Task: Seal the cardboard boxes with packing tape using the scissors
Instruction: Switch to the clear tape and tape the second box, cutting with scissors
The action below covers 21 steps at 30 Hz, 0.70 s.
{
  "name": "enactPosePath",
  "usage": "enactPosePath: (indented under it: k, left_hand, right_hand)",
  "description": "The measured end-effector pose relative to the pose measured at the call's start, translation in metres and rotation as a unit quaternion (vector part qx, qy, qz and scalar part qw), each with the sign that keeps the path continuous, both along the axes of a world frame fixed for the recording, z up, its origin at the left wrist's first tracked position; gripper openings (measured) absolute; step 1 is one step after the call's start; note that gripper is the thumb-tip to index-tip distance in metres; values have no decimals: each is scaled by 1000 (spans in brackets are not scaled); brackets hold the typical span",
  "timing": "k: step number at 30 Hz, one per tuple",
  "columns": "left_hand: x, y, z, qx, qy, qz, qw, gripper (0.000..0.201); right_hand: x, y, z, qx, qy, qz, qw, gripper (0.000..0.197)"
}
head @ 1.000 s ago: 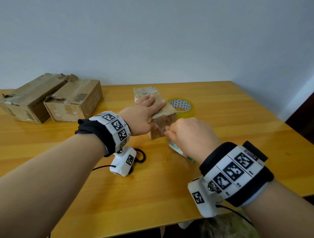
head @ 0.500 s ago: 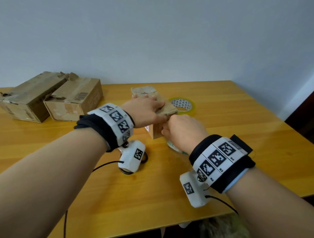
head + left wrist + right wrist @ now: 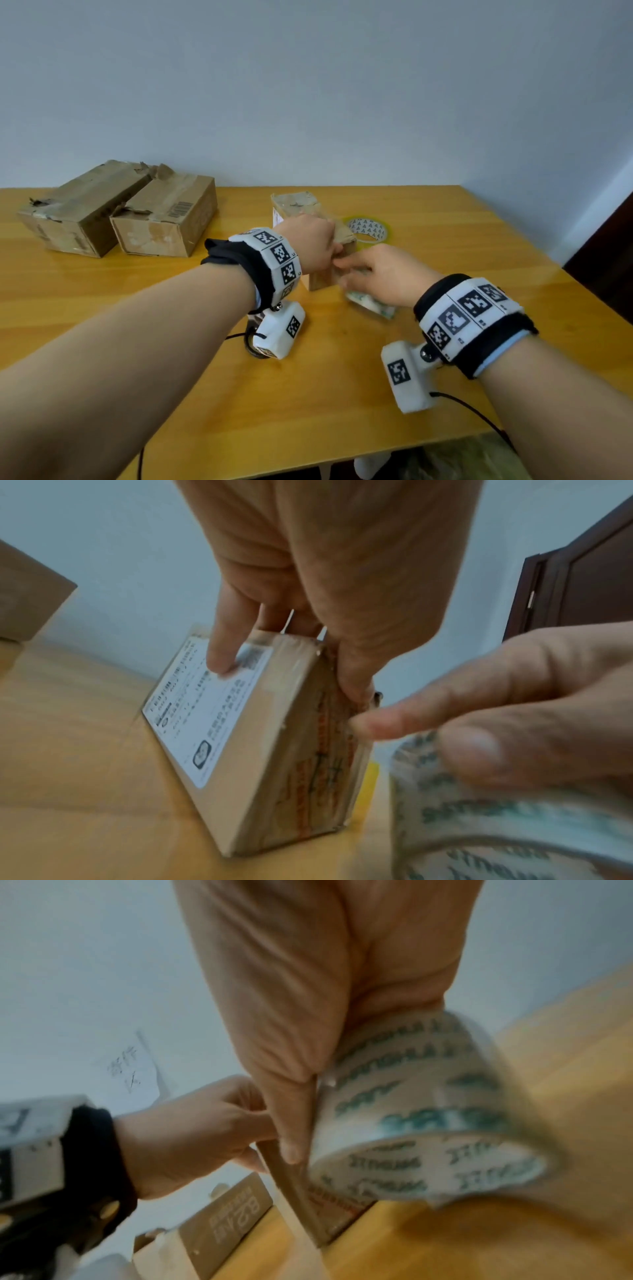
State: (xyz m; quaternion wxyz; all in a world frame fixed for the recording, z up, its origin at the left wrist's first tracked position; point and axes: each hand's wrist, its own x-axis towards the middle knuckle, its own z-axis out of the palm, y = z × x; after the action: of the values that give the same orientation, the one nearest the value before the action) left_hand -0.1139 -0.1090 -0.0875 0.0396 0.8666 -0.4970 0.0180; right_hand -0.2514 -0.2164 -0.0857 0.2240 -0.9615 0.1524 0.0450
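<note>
Near the surface's [image 3: 342, 394] middle, my left hand [image 3: 310, 245] grips the small box [image 3: 260, 750] upright, my right hand [image 3: 383, 274] clutches the tape roll [image 3: 421, 1112] beside it; tugging tape could topple the narrow box.

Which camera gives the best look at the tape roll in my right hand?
The right wrist view: the tape roll fills the frame with its green print and hollow core showing, gripped by the right hand. The left wrist view catches only part of it at the lower right. From the head, the hand hides most of it.
</note>
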Motion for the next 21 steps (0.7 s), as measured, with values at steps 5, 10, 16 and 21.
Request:
enactPosePath:
  k: [5,10,16,21]
  left_hand:
    - [18,10,58,-60,76,63,993,35]
    - [30,29,97,-155,361,118,912,42]
    - [39,42,89,-135,454,109,874,55]
    - [42,42,83,-205,325,82,920,38]
  right_hand:
    - [-18,0,36,182,-144,-14,973,62]
    - [-18,9,99,270,-281,2,921,67]
    - [-2,28,108,356,-278,-1,892,36]
    - [17,25,108,359,-306,-63,879,29]
